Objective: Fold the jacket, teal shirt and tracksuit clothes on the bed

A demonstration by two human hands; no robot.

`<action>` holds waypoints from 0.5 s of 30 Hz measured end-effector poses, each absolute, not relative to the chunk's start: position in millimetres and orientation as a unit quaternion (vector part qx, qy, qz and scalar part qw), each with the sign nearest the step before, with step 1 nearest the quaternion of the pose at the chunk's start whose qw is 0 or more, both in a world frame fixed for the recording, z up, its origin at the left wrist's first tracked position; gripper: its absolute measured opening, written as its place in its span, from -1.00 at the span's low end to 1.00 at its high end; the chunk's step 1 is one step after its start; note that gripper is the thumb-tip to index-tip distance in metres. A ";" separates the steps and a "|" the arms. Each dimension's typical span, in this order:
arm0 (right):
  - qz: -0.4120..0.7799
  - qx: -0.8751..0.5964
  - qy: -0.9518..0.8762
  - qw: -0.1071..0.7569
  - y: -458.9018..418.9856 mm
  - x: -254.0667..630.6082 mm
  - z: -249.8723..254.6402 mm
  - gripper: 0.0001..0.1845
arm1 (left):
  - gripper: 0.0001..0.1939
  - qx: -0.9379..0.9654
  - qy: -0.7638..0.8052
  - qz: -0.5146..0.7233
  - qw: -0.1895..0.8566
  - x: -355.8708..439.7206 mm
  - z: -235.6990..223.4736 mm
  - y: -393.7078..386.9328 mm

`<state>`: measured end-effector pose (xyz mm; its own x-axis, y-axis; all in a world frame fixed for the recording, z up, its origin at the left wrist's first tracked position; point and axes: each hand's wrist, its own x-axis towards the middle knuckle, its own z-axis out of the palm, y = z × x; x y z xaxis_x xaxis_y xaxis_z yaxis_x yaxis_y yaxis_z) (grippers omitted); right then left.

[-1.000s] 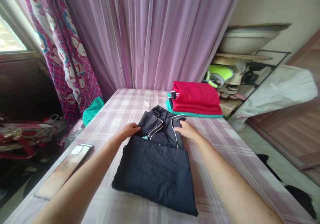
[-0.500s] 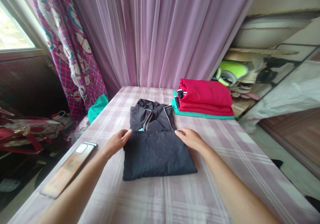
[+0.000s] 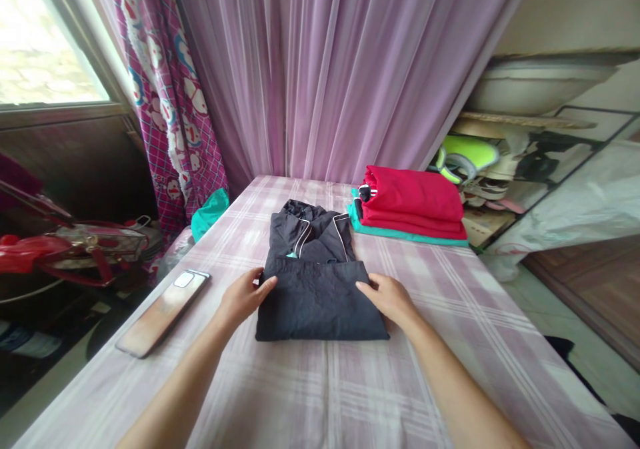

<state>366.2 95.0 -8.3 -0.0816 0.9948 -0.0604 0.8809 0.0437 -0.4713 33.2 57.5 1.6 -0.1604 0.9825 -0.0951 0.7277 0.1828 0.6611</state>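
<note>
A folded black garment [image 3: 320,305] lies flat on the table in front of me, its straight upper edge like a waistband. Beyond it, and partly under it, is a black jacket [image 3: 327,235] with white piping and a bit of teal showing. My left hand [image 3: 245,295] holds the left side of the folded garment, thumb on top and fingers round the edge. At the opposite side, my right hand [image 3: 387,295] grips in the same way, its thumb on the cloth. The fingertips under the edges are partly hidden.
A phone [image 3: 165,312] lies near the table's left edge. On the back right of the checked tablecloth [image 3: 320,395] sits a pile of folded red clothes [image 3: 413,199] over teal cloth [image 3: 425,237]. A purple curtain [image 3: 320,69] hangs behind; shelves stand at right.
Both hands have slid from the upper corners of the folded black garment down along its sides. The camera view has shifted slightly, and the garment lies flatter.
</note>
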 end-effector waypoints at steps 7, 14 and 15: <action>0.163 -0.658 -0.706 0.206 86.5 357.1 -4.7 -0.77 | -0.69 0.538 0.701 0.372 0.285 56.8 4.7 59.1; 0.118 -0.678 -0.663 0.296 110.1 349.6 12.5 -0.70 | -0.63 0.489 0.631 0.488 0.353 52.9 5.8 94.9; 0.103 -0.694 -0.657 0.275 118.5 345.7 12.3 -0.70 | -0.64 0.483 0.656 0.467 0.344 53.6 3.3 105.7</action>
